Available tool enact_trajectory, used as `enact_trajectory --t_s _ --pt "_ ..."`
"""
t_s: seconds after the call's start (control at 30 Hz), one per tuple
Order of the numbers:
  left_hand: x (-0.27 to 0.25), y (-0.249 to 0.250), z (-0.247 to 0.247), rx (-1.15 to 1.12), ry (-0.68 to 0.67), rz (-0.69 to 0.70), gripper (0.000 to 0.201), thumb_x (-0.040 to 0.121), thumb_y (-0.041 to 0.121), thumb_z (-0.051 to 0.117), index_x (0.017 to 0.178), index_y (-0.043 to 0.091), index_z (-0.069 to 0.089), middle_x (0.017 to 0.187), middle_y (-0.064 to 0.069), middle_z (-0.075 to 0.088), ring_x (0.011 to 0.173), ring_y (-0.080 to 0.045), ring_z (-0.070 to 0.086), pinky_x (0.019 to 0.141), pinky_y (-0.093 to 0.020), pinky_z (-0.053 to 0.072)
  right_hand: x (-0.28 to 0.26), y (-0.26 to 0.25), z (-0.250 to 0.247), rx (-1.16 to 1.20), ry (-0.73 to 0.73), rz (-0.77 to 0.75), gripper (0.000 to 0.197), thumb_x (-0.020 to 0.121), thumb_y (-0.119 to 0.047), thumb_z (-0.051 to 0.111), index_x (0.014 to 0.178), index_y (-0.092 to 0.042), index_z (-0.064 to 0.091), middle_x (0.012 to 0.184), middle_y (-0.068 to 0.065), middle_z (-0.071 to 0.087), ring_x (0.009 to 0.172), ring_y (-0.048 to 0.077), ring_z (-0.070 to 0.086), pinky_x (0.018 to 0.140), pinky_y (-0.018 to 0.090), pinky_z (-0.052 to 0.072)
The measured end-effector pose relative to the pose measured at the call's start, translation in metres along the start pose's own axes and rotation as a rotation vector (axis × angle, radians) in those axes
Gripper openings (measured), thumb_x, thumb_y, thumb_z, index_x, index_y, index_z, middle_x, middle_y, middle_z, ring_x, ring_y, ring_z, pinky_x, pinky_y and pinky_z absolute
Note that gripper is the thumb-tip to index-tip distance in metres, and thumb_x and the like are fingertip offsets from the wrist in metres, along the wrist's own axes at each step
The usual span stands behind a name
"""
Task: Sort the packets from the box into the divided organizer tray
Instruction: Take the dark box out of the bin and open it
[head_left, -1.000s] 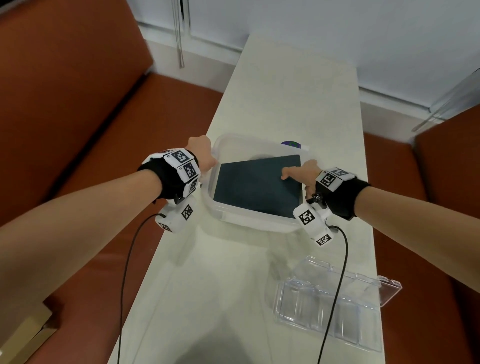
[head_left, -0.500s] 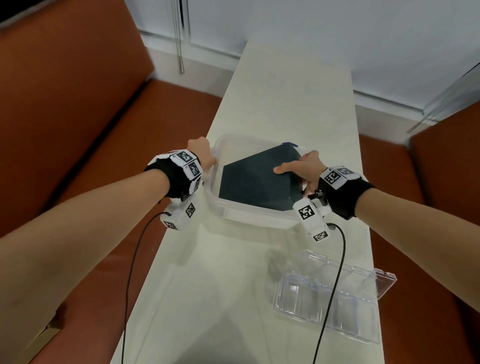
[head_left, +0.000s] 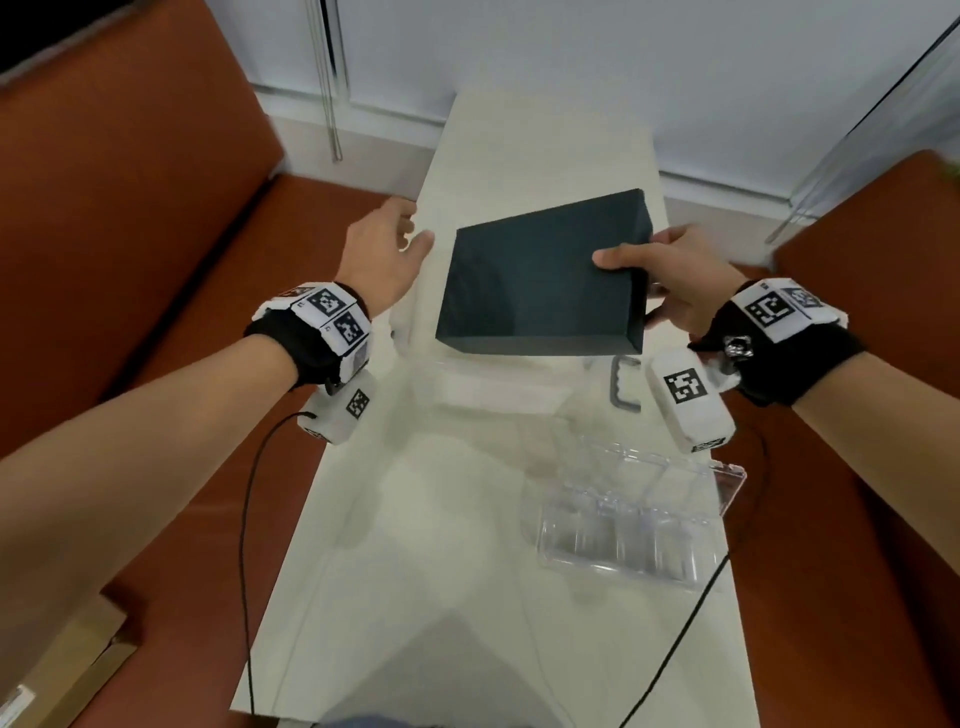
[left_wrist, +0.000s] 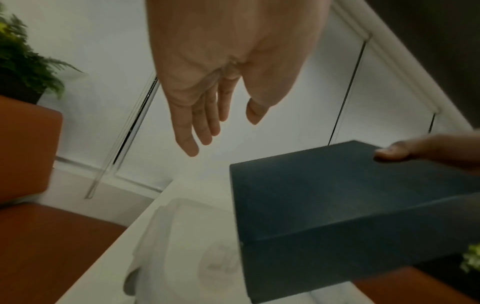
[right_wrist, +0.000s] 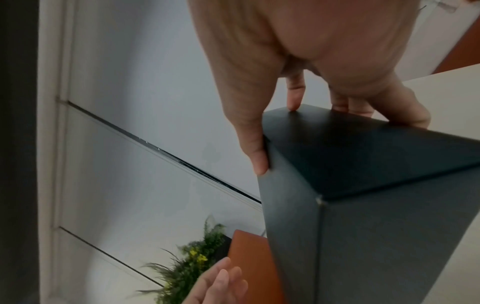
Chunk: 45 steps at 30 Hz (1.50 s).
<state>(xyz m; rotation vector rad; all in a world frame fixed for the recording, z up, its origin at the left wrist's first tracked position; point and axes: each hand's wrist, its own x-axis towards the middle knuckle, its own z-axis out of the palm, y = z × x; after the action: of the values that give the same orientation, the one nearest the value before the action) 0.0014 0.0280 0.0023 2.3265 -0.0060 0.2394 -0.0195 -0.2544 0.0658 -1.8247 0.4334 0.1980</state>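
Note:
A dark teal closed box (head_left: 540, 280) hangs in the air above the white table, level and turned slightly. My right hand (head_left: 670, 283) grips its right end, thumb on top and fingers under the side; the same box (right_wrist: 363, 195) fills the right wrist view. My left hand (head_left: 387, 254) hovers with straight fingers just left of the box (left_wrist: 350, 216), apart from it. The clear divided organizer tray (head_left: 628, 525) lies on the table nearer to me, at the right, lid flipped open. No packets show.
A translucent plastic bin (head_left: 498, 384) with a grey latch (head_left: 623, 384) sits on the narrow white table (head_left: 395, 571) under the lifted box. Orange bench seats (head_left: 171, 260) flank the table. Cables run from both wrists. A cardboard piece (head_left: 57, 670) lies low left.
My right hand has lifted the dark box up out of the translucent bin. My left hand has let go of the bin's rim and risen beside the box, fingers spread.

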Motion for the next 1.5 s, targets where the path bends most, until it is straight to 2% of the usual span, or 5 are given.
enact_trajectory --t_s 0.23,0.7,0.9,1.13,1.5 --pt "-0.062 0.008 -0.035 -0.369 -0.308 -0.263 0.051 0.093 0.059 0.045 0.133 0.027 0.051 0.122 0.007 0.061 0.106 -0.016 0.062 0.08 -0.04 0.057 -0.061 0.021 -0.003 0.073 -0.203 -0.016 0.061 0.076 -0.028 0.078 0.124 0.003 0.056 0.104 0.014 0.069 0.076 0.023 0.069 0.064 0.044 0.057" --pt "-0.19 -0.084 -0.046 -0.419 -0.552 -0.444 0.029 0.095 0.035 0.057 0.122 0.043 0.058 0.108 0.016 0.069 0.098 -0.007 0.066 0.061 -0.027 0.057 -0.116 0.145 0.067 -0.02 -0.426 0.246 0.05 0.079 -0.025 0.077 0.108 -0.014 0.038 0.106 0.009 0.065 0.081 0.024 0.069 0.065 0.046 0.058" --pt "-0.197 -0.117 -0.008 -0.342 -0.526 -0.462 0.046 0.093 0.025 0.063 0.137 0.027 0.049 0.126 -0.003 0.063 0.115 -0.026 0.06 0.091 -0.056 0.051 -0.113 0.187 0.106 -0.097 -0.318 0.322 0.018 0.09 -0.01 0.064 0.097 -0.009 0.047 0.103 0.014 0.062 0.083 0.028 0.064 0.072 0.047 0.055" --pt "-0.201 -0.137 0.018 -0.103 -0.535 -0.434 0.063 0.092 0.027 0.065 0.148 0.023 0.036 0.137 -0.005 0.056 0.125 -0.025 0.054 0.108 -0.041 0.04 -0.111 0.217 0.13 -0.364 -0.239 0.317 0.027 0.089 -0.012 0.059 0.113 -0.001 0.053 0.12 0.02 0.06 0.104 0.037 0.062 0.086 0.049 0.055" --pt "-0.209 -0.134 0.028 -0.262 -0.595 -0.895 0.053 0.091 0.044 0.06 0.126 0.005 0.051 0.127 -0.016 0.054 0.107 -0.037 0.059 0.08 -0.052 0.057 -0.106 0.214 0.124 -0.352 -0.402 0.534 0.055 0.091 -0.018 0.063 0.136 -0.001 0.037 0.13 0.024 0.049 0.106 0.044 0.057 0.086 0.054 0.052"
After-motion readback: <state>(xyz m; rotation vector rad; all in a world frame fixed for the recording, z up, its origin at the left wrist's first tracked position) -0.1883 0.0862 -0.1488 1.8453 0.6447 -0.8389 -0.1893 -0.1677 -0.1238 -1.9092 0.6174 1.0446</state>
